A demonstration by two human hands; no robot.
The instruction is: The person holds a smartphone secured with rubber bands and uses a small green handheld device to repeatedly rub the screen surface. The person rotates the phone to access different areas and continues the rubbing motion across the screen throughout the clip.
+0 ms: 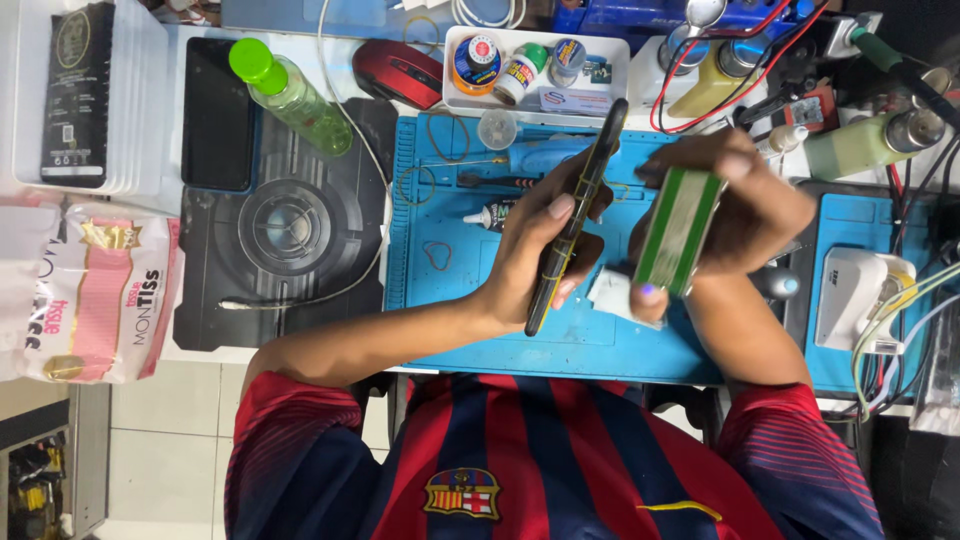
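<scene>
Hands over blue mat (450, 270): left hand (540, 245) clasps dark phone (580, 215), right hand (745, 205) clasps green box (680, 232).

Bare blue mat (440, 285) left of the hands; glue tube (488, 214), rubber bands (437, 256) beyond.

From my seat the head view looks evenly and brightly lit, seemingly from overhead, with colours saturated and no deep darkness except at the far right edge. Shadows are soft and short; I see only a faint one under my left hand (535, 250) on the blue mat (450, 300). The clear green-capped bottle (290, 95) catches small glints. My right hand (745, 205) is slightly smeared by motion. Fine detail is soft throughout, and the lower left corner sits dimmer.
</scene>
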